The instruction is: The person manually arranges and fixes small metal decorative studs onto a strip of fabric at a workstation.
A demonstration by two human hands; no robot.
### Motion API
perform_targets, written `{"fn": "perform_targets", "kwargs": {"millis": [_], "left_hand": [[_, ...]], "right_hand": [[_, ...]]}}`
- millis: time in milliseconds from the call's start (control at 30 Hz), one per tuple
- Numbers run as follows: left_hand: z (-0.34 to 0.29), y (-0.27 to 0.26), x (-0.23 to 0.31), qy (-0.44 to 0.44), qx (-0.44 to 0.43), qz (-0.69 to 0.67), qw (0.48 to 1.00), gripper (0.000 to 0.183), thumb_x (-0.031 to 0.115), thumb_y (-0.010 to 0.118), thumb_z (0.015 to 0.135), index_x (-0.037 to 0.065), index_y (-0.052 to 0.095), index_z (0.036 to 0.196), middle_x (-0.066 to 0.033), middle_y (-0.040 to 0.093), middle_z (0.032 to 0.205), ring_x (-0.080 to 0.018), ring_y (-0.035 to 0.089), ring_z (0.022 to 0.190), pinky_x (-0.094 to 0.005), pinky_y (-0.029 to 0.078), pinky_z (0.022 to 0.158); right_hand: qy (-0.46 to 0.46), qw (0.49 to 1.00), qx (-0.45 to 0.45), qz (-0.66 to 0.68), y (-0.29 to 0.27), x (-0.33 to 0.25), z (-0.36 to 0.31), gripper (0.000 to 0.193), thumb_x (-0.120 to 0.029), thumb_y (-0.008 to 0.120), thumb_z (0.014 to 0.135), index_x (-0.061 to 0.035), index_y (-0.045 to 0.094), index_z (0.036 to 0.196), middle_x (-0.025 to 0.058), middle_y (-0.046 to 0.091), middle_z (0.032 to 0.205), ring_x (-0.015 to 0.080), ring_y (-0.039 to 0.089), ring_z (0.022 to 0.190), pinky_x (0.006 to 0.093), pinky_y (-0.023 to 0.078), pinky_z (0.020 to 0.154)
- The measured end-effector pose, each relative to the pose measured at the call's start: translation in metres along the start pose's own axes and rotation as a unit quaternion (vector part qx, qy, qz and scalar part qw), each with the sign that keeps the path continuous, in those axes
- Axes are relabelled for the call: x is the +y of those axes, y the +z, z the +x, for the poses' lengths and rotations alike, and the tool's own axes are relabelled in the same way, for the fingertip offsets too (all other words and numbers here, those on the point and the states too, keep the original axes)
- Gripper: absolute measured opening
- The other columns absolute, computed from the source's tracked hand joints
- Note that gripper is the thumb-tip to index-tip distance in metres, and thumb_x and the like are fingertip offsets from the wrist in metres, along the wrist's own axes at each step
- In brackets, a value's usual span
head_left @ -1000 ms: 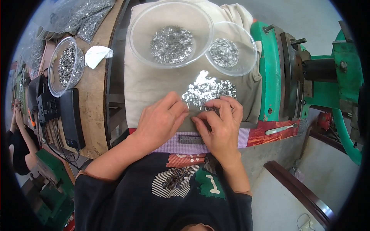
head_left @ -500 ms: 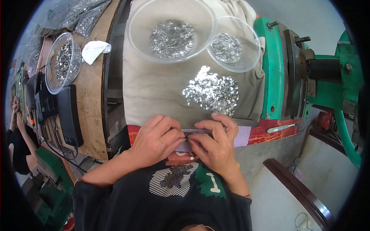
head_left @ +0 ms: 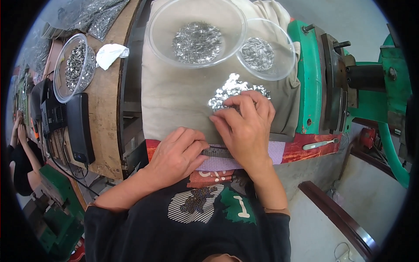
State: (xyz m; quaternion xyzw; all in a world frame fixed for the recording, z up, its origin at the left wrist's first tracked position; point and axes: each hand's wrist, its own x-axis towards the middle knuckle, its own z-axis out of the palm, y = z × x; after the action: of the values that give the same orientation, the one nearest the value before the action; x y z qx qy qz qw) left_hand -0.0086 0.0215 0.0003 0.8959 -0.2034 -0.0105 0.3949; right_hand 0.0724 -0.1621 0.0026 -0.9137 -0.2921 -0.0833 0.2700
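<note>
On the beige cloth (head_left: pixel 174 105), the right hand (head_left: pixel 245 126) touches the metal pieces (head_left: pixel 231 89).

Matt beige cloth (head_left: pixel 174 100) covers the work surface, wrinkled and soft-looking; on it a pile of small shiny metal pieces (head_left: pixel 231 89), bright silver, and more of the same in two clear glossy plastic bowls (head_left: pixel 152 32) (head_left: pixel 290 56) and a third clear bowl (head_left: pixel 59 87) on the raw, unfinished wooden board (head_left: pixel 107 122). Green machine body (head_left: pixel 310 87) is painted metal, semi-gloss and chipped, with a dark dull steel shaft (head_left: pixel 366 76); crumpled white paper or tissue (head_left: pixel 110 54) is matt. The dark ridged strip (head_left: pixel 216 152) looks like dull metal, lying on purple woven fabric (head_left: pixel 275 150) beside glossy red printed sheet (head_left: pixel 305 150); black plastic device (head_left: pixel 80 126) is smooth satin.
</note>
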Motion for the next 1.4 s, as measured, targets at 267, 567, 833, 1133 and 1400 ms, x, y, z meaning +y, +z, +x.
{"fn": "perform_targets", "kwargs": {"millis": [267, 567, 833, 1133, 1400], "left_hand": [[0.001, -0.002, -0.001, -0.019, 0.026, -0.056, 0.998, 0.03, 0.006, 0.08, 0.071, 0.002, 0.064, 0.096, -0.0111, 0.059, 0.105, -0.0305, 0.057, 0.091, -0.0394, 0.049, 0.076], [-0.001, 0.003, -0.002, -0.012, 0.048, -0.041, 0.998, 0.022, 0.003, 0.077, 0.074, 0.002, 0.063, 0.091, -0.0104, 0.059, 0.101, -0.0304, 0.056, 0.089, -0.0391, 0.048, 0.074], [0.003, 0.001, 0.002, -0.03, 0.048, -0.04, 0.998, 0.02, 0.002, 0.074, 0.077, 0.002, 0.061, 0.092, -0.0113, 0.058, 0.1, -0.0318, 0.059, 0.091, -0.0406, 0.05, 0.075], [0.026, -0.016, -0.005, -0.062, 0.069, 0.024, 0.995, 0.016, 0.003, 0.071, 0.083, 0.001, 0.061, 0.095, -0.0124, 0.058, 0.1, -0.0336, 0.063, 0.091, -0.042, 0.052, 0.075], [0.045, -0.019, -0.02, -0.042, 0.042, 0.085, 0.995, 0.016, 0.004, 0.069, 0.084, 0.003, 0.063, 0.099, -0.0132, 0.059, 0.099, -0.034, 0.063, 0.088, -0.0423, 0.052, 0.074]], "right_hand": [[0.011, 1.0, 0.011, 0.013, -0.005, 0.005, -0.008, 0.013, -0.012, 0.079, 0.072, -0.01, 0.07, 0.081, 0.0006, 0.062, 0.103, 0.0294, 0.053, 0.114, 0.0465, 0.036, 0.098], [0.014, 0.996, -0.031, 0.082, -0.022, -0.014, -0.062, 0.018, -0.013, 0.082, 0.068, -0.0121, 0.074, 0.085, -0.0007, 0.065, 0.104, 0.0295, 0.053, 0.114, 0.0435, 0.037, 0.096], [0.017, 0.997, 0.041, 0.056, -0.01, 0.008, -0.029, 0.017, -0.014, 0.081, 0.074, -0.0124, 0.074, 0.089, 0.0001, 0.063, 0.1, 0.0291, 0.053, 0.11, 0.0444, 0.037, 0.095], [-0.023, 0.999, 0.046, 0.004, 0.003, 0.008, 0.001, 0.016, -0.012, 0.078, 0.074, -0.0108, 0.073, 0.088, 0.0034, 0.063, 0.104, 0.0313, 0.053, 0.113, 0.0472, 0.037, 0.097], [-0.037, 0.999, 0.032, -0.021, -0.002, 0.003, -0.011, 0.015, -0.013, 0.079, 0.071, -0.0098, 0.074, 0.084, 0.002, 0.064, 0.107, 0.0296, 0.052, 0.118, 0.0472, 0.036, 0.101]]}}
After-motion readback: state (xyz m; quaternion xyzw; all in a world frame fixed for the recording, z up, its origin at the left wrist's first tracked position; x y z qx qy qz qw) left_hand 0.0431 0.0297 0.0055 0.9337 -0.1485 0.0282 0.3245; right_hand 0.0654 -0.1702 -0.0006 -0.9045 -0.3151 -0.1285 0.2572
